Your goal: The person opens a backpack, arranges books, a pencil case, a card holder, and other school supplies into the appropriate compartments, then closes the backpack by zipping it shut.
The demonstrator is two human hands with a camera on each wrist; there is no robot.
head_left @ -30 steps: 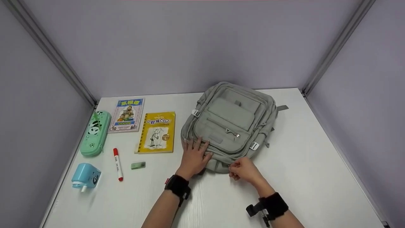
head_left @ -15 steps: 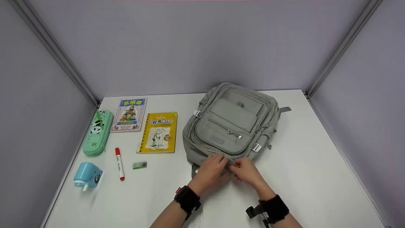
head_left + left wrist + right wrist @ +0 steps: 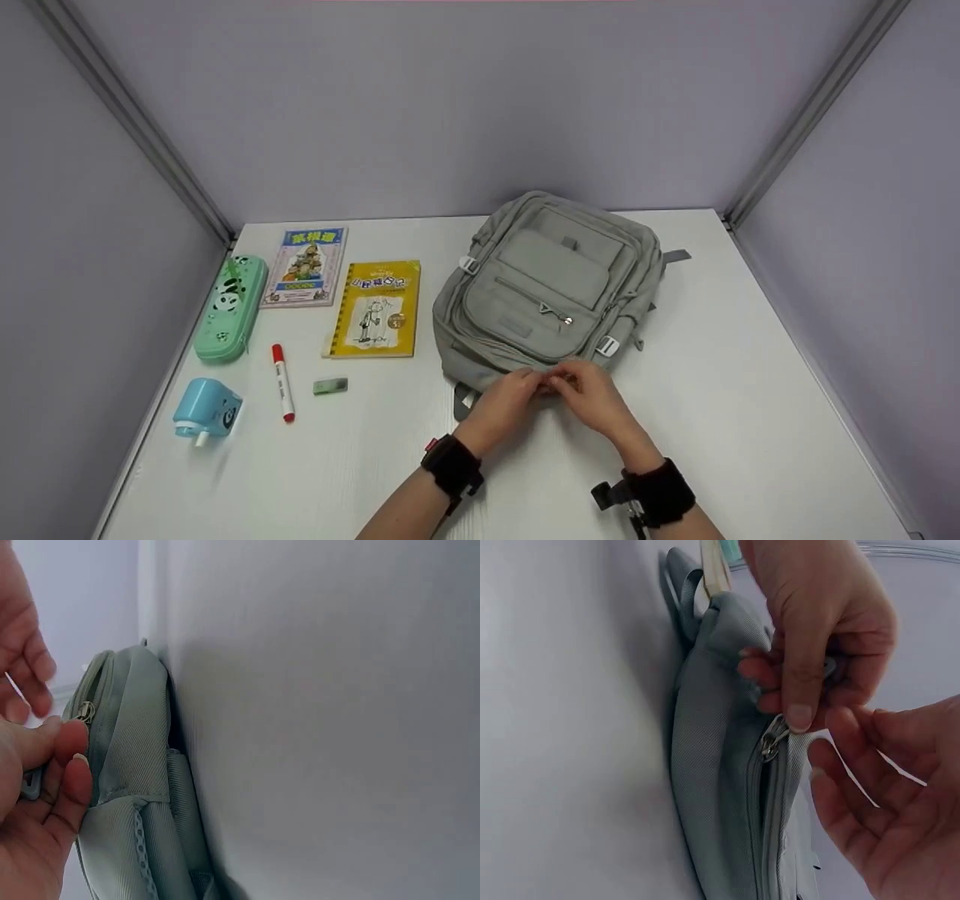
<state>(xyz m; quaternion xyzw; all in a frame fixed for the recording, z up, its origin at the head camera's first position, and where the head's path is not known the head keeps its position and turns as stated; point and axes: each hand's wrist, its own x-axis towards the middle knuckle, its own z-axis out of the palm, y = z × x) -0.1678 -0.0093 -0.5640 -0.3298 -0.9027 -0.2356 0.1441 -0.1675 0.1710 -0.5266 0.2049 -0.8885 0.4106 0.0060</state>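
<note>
A grey backpack (image 3: 551, 262) lies on its back on the white table, its front pockets facing up. At its near end my left hand (image 3: 502, 405) pinches a zipper pull (image 3: 830, 666) between thumb and fingers. The metal zipper slider (image 3: 771, 744) shows just beside those fingertips, and the zip below it is partly parted. Close by, my right hand (image 3: 892, 802) has loosely bent fingers, with nothing seen between them. Its fingertips are right at the left hand's in the head view, which hides the pull there.
To the left lie a yellow book (image 3: 375, 309), a pink-edged book (image 3: 306, 268), a green panda pencil case (image 3: 229, 309), a red-capped marker (image 3: 283, 384) and a small green eraser (image 3: 330, 386). A blue pencil sharpener (image 3: 206, 407) stands near the left edge. Grey panels surround the table.
My left hand has gone from lying flat on the backpack to pinching the zipper pull at its near end. The right hand stays close by, its fingers now loosened.
</note>
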